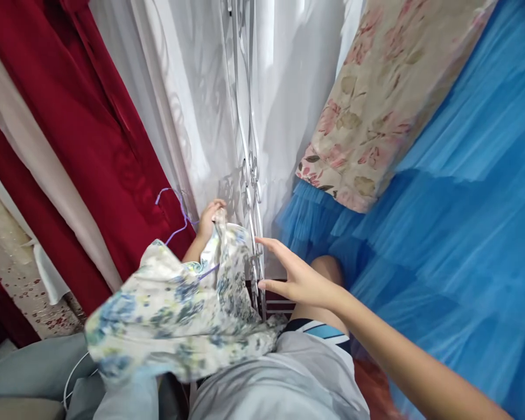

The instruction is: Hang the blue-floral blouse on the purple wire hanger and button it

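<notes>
Head view: grips a floral garment (179,318) with the left hand (209,220), fingers clamped on its gathered upper edge, a purple hanger (184,220) at its neckline, its lower part across the lap (289,373). Holds the right hand (304,280) beside a white metal rack (258,210), thumb and fingers apart; cannot tell about contact.

The person's lap (284,382) (clad in pale grey) bears part of a blue-flowered white garment (166,315).

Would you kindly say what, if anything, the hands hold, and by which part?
The left hand holds the floral garment by its bunched upper end; the right hand is empty.
</notes>
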